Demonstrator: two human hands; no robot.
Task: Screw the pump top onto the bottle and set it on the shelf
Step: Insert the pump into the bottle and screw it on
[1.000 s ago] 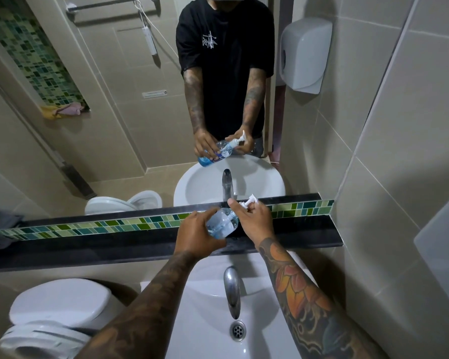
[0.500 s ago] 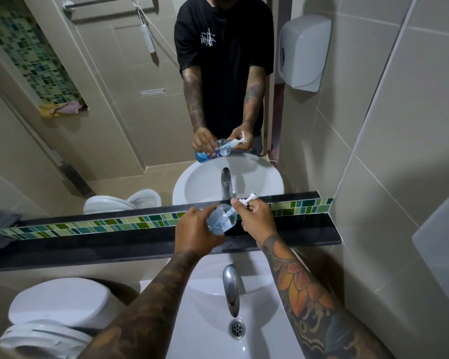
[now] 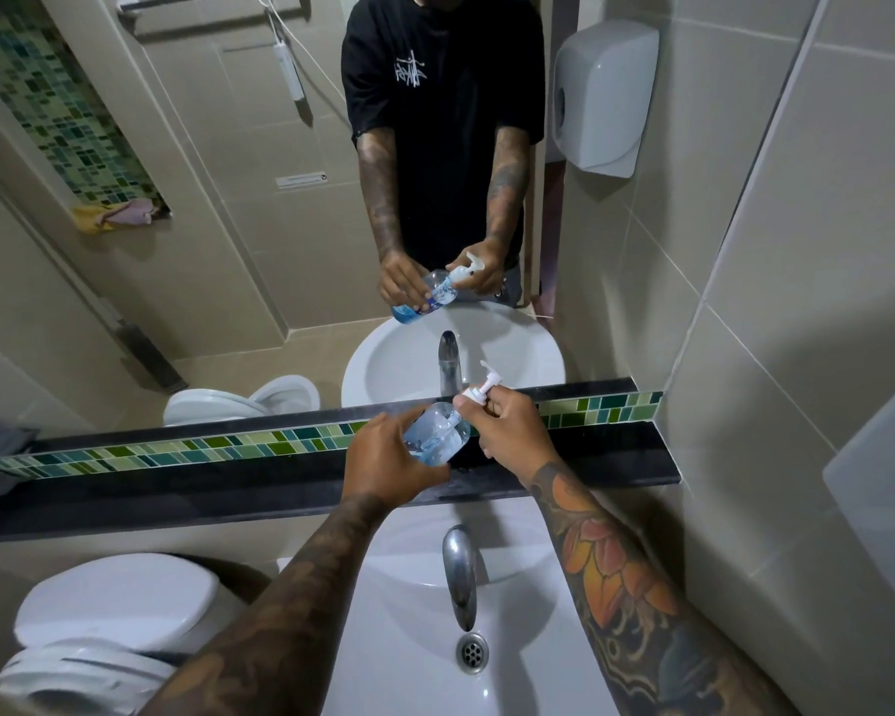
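Observation:
A clear bottle [image 3: 437,437] with blue liquid lies tilted in the air above the black shelf [image 3: 228,488], its neck pointing up and right. My left hand [image 3: 383,459] grips the bottle's body from the left. My right hand [image 3: 510,426] pinches the white pump top [image 3: 479,389], which sits on the bottle's neck with its nozzle pointing up. The mirror above the shelf repeats both hands and the bottle.
A white sink [image 3: 409,638] with a chrome tap [image 3: 460,571] and a drain lies below the shelf. A white toilet [image 3: 109,627] stands at the lower left. On the tiled wall at right hangs a white dispenser [image 3: 603,95]. A green mosaic strip [image 3: 177,449] runs behind the shelf.
My right hand has turned on the pump top, and the nozzle now points more upward. The bottle stays at about the same place over the shelf.

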